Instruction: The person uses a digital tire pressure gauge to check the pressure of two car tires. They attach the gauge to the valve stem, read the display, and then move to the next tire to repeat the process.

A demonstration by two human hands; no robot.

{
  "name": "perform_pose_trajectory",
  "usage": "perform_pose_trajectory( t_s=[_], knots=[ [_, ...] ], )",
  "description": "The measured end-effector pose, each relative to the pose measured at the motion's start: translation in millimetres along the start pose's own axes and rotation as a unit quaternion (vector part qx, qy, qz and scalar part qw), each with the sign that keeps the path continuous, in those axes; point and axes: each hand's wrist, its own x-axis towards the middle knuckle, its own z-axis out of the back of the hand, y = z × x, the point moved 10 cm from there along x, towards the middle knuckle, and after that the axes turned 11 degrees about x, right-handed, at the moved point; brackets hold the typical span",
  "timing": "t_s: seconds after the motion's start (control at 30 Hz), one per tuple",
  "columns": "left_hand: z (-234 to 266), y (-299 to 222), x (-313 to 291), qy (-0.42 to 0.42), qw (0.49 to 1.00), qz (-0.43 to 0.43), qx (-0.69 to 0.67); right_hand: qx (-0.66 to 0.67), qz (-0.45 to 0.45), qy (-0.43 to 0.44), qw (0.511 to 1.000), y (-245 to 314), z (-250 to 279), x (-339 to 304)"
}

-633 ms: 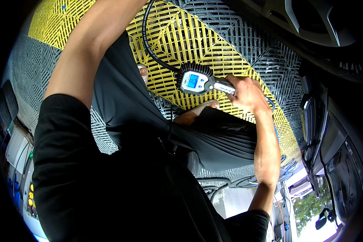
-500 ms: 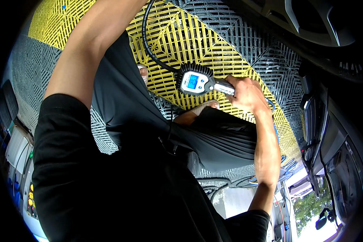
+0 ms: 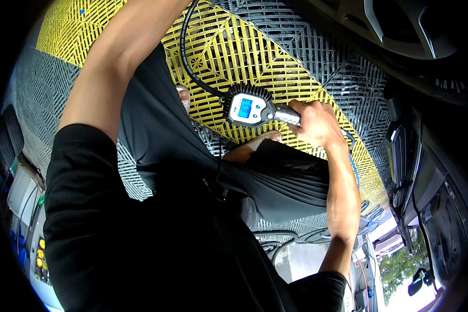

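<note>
The right hand [image 3: 317,125] is closed around the shiny metal handle [image 3: 287,116] of a round black inflator gauge [image 3: 247,108] with ribbed edging, a white face and a lit blue display. The gauge is over the yellow plastic floor grating [image 3: 260,47], its face turned up; whether it touches the grating cannot be told. A thick black rubber hose [image 3: 186,60] curves from the gauge across the yellow grating toward its far part, and a thin blue hose [image 3: 355,169] runs along its right side. The left forearm [image 3: 135,31] crosses the grating's left part; its hand is out of view, so its grip cannot be told. Two feet in pale sandals [image 3: 257,140] stand at the grating's near edge. Beyond it to the right lie dark grey plastic grating [image 3: 343,62] and a dark spoked car wheel [image 3: 372,21].
</note>
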Motion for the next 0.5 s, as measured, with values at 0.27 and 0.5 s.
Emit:
perform_pose_trajectory(
  t_s=[0.27, 0.5],
  knots=[
    [-9, 6, 8, 0.001, 1.000, 0.017, 0.004, -0.008, 0.020, -0.017, 1.000, 0, 1, -3],
    [-6, 4, 9, -0.001, 1.000, 0.012, 0.024, -0.046, 0.054, -0.039, 0.997, -2, 1, -1]
  ],
)
